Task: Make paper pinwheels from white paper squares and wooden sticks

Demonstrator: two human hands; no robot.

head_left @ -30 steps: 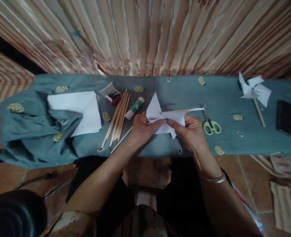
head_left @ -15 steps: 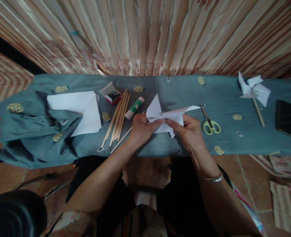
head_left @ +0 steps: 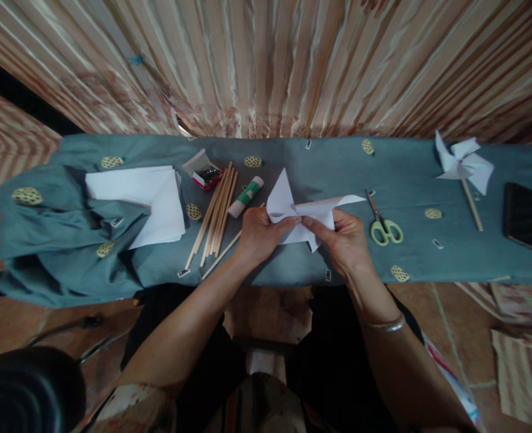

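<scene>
Between my two hands is a white paper pinwheel [head_left: 313, 210], its blades folded in toward the middle. My left hand [head_left: 260, 234] grips it from the left, thumb pressed near the centre. From the other side my right hand [head_left: 346, 236] pinches it, its thumb almost meeting the left one; fingers of both hands are partly hidden behind the paper. Close by on the left lie a green and white glue stick [head_left: 247, 197] and several wooden sticks [head_left: 216, 216]. Scissors with light green handles [head_left: 386, 232] rest just right of my right hand.
A cloth-covered table [head_left: 410, 180] runs across the view. On its left lie a stack of white paper [head_left: 167, 210], partly under a cloth fold, and an open small box of dark metal pieces [head_left: 208, 175]. At right are a pinwheel on a stick [head_left: 462, 162] and a phone [head_left: 523, 215]. Curtains [head_left: 266, 66] hang behind.
Almost nothing differs. Both hands keep their hold on the paper pinwheel, and the whole view has shifted very slightly.
</scene>
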